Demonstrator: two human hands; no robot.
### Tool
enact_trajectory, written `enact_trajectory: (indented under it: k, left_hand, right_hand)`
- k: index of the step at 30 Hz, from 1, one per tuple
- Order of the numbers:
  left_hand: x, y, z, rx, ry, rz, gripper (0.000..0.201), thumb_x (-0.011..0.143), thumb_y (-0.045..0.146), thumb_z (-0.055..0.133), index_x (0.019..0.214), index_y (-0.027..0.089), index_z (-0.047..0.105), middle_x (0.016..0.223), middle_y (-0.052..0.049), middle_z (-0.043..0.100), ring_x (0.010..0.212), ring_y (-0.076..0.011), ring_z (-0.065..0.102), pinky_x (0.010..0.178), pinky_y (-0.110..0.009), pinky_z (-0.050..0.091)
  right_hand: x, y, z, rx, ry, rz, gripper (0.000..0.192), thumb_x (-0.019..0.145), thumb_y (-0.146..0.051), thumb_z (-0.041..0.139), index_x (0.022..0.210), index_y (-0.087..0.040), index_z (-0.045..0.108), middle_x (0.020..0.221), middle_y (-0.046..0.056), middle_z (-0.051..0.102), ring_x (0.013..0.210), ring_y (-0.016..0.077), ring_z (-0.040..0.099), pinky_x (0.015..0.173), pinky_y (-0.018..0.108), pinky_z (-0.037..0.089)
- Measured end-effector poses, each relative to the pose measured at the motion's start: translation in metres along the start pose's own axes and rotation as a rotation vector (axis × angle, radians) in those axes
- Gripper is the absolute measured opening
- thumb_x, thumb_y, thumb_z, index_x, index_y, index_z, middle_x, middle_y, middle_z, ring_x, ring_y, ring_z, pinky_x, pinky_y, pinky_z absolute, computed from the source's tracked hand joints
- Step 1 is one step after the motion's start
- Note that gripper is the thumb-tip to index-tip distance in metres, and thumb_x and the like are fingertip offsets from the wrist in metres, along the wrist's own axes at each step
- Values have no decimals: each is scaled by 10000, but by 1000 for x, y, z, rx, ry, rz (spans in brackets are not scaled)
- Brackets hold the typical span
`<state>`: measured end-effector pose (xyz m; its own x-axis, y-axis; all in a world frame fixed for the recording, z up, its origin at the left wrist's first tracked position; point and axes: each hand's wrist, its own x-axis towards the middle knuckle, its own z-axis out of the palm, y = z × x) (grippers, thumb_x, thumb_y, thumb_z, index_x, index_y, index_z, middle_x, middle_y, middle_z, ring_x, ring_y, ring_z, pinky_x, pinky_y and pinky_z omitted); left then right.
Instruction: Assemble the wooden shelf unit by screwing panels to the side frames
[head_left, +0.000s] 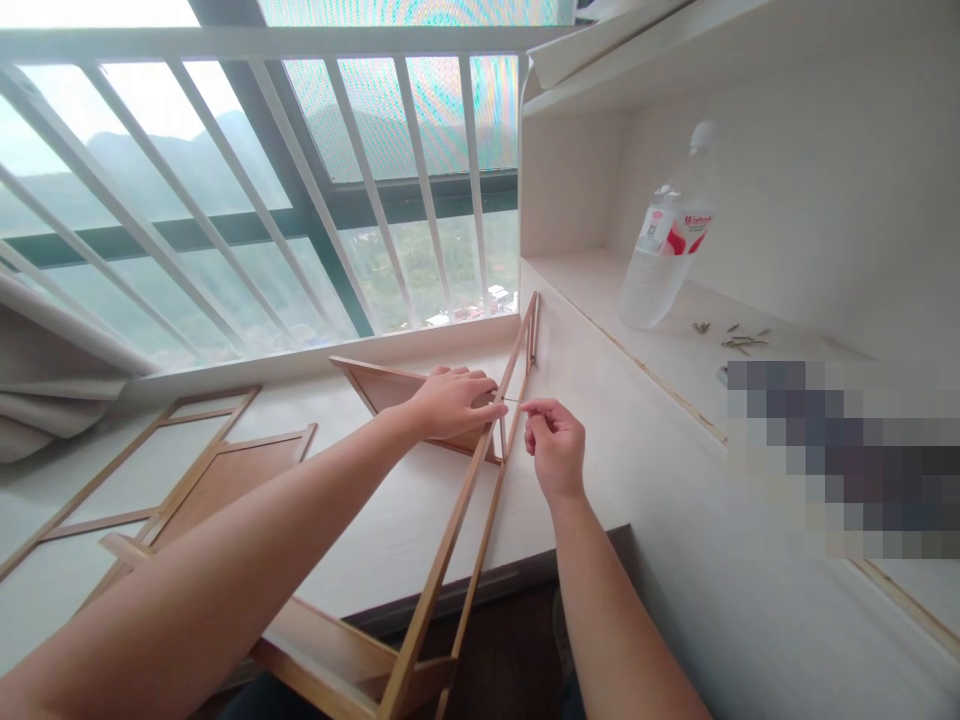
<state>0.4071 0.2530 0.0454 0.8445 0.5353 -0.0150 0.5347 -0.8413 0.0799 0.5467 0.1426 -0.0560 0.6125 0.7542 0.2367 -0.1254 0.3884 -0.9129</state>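
A slender wooden frame (450,540) with two long rails leans away from me towards the wall corner. My left hand (454,400) reaches across its near rail, thumb and fingers closed around it beside a wooden panel (390,388). On the other side, my right hand (553,440) is curled, thumb and forefinger pinched at the end of a thin metal rod (511,400). That rod points at the rail by my left fingertips; its exact kind is too small to make out.
Another wooden frame with a panel (240,480) lies on the white ledge (405,500) at left. On the shelf at right stand a clear plastic bottle (664,250) and several small metal screws (742,343). A barred window (300,200) is behind; a blurred patch covers the far right.
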Motion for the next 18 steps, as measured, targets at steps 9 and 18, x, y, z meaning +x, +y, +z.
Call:
enact_trajectory:
  k: [9, 18]
  left_hand:
    - [0, -2, 2, -8, 7, 12, 609, 984, 723, 312, 1076, 239, 670, 1124, -73, 720, 1095, -301, 640, 911, -432, 350]
    - [-1, -1, 1, -7, 1, 2, 616, 982, 719, 304, 1091, 241, 677, 1116, -79, 720, 1096, -314, 639, 914, -431, 354]
  right_hand:
    - [3, 1, -5, 10, -24, 12, 266, 870, -382, 725, 1037, -177, 754, 555, -74, 482, 468, 93, 417, 434, 226, 354]
    - [6, 4, -17, -69, -90, -8, 323, 883, -472, 748, 1008, -175, 763, 572, -52, 535, 485, 104, 450, 448, 237, 363]
